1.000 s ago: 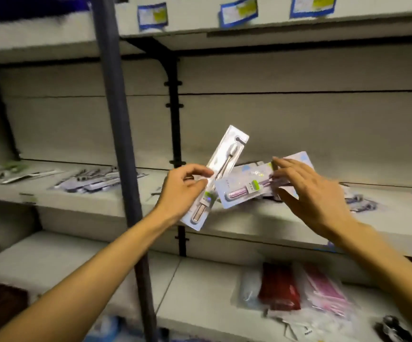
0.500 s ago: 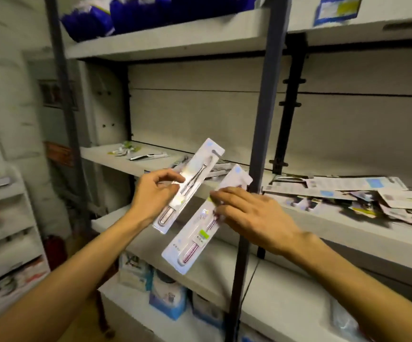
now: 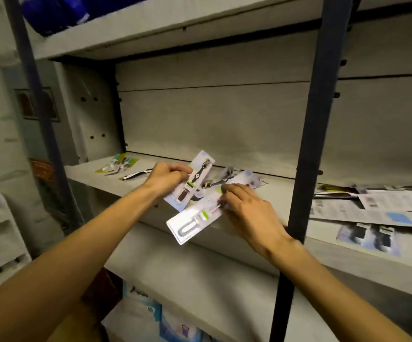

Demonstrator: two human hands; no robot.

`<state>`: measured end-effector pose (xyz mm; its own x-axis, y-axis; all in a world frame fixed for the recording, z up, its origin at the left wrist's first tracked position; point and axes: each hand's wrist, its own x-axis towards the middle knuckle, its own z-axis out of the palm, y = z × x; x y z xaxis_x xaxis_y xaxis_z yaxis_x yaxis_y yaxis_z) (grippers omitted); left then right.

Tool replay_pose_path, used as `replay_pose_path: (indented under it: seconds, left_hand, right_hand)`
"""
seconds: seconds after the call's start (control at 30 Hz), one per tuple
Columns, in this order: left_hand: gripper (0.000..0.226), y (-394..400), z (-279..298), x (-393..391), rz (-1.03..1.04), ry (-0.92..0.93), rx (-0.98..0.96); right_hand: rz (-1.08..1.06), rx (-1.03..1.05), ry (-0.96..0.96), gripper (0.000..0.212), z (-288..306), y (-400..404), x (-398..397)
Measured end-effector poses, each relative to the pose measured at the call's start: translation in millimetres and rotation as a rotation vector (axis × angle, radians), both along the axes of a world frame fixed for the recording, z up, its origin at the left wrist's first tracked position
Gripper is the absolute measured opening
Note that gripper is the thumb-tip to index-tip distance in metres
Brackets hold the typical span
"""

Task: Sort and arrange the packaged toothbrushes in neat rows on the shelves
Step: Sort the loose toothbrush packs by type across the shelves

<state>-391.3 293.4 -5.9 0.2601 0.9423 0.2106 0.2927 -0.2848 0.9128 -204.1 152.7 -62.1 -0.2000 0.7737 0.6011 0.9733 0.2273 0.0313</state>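
Note:
My left hand [image 3: 166,178] grips a packaged toothbrush with a dark handle [image 3: 192,184], held slanted above the front of the grey middle shelf [image 3: 96,174]. My right hand [image 3: 245,209] pinches a second packaged toothbrush with a white and green handle [image 3: 193,222], which juts out past the shelf's front edge. Behind both packs lie a few loose toothbrush packs [image 3: 227,177] on the shelf. Further left on the same shelf rest green-backed packs [image 3: 118,164] and a single dark brush [image 3: 138,174].
A dark metal upright [image 3: 308,144] stands just right of my right hand; another upright [image 3: 39,107] rises at the left. Flat printed cards and packs [image 3: 382,211] cover the shelf's right section. Blue bags [image 3: 59,11] sit on the top shelf. Packaged goods [image 3: 150,314] fill the lower shelf.
The view has swung further left and closer to the shelf. Both hands carried their packs down and forward to the shelf's left section, the right pack now lower and flatter.

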Motion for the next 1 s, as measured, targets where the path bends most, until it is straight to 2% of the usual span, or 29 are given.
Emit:
replay_pose_path:
  seconds: [0.17, 0.33, 0.43, 0.6, 0.77, 0.9, 1.0]
  left_hand:
    - [0.022, 46, 3, 43, -0.13, 0.107, 0.051]
    - [0.022, 77, -1, 74, -0.307, 0.243, 0.09]
    - [0.023, 91, -2, 89, -0.358, 0.353, 0.19]
    - [0.019, 110, 14, 89, -0.512, 0.481, 0.286]
    - [0.023, 143, 25, 65, -0.52, 0.461, 0.34]
    - [0.028, 184, 15, 33, -0.479, 0.547, 0.35]
    - [0.028, 208, -3, 14, -0.459, 0.449, 0.271]
  right_hand:
    - [-0.213, -0.038, 0.071, 0.033, 10, 28, 4]
    - [-0.375, -0.074, 0.075, 0.029, 7, 36, 9]
    - [-0.435, -0.067, 0.07, 0.027, 8, 42, 12]
    - [-0.403, -0.045, 0.108, 0.031, 18, 55, 7]
    - [-0.287, 0.002, 0.141, 0.029, 45, 92, -1]
    - [-0.265, -0.05, 0.063, 0.031, 65, 148, -8]
    - [-0.322, -0.125, -0.035, 0.034, 68, 189, -11]
